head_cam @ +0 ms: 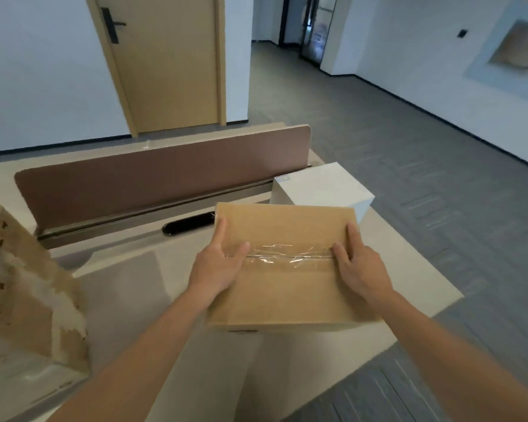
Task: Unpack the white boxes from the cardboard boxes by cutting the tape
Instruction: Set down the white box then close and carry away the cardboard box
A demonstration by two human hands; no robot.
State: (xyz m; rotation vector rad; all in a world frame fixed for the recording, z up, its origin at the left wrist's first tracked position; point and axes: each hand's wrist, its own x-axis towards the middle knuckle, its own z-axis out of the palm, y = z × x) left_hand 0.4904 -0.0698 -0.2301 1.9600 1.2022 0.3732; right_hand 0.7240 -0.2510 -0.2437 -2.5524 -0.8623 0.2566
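Note:
A closed brown cardboard box (pixel 287 281) lies on the desk in front of me, its top seam covered by a strip of clear tape (pixel 282 254). My left hand (pixel 218 264) rests on the box's left side with the thumb on the tape end and fingers along the left edge. My right hand (pixel 358 263) rests on the right side, fingers straight, near the other tape end. A white box (pixel 320 187) stands just behind the cardboard box.
A black elongated object (pixel 189 224) lies on the desk (pixel 128 287) behind the box, partly hidden by it. A brown divider panel (pixel 153 178) runs along the desk's back. A torn, taped cardboard box (pixel 28 296) sits at the left. The desk edge drops to grey floor at the right.

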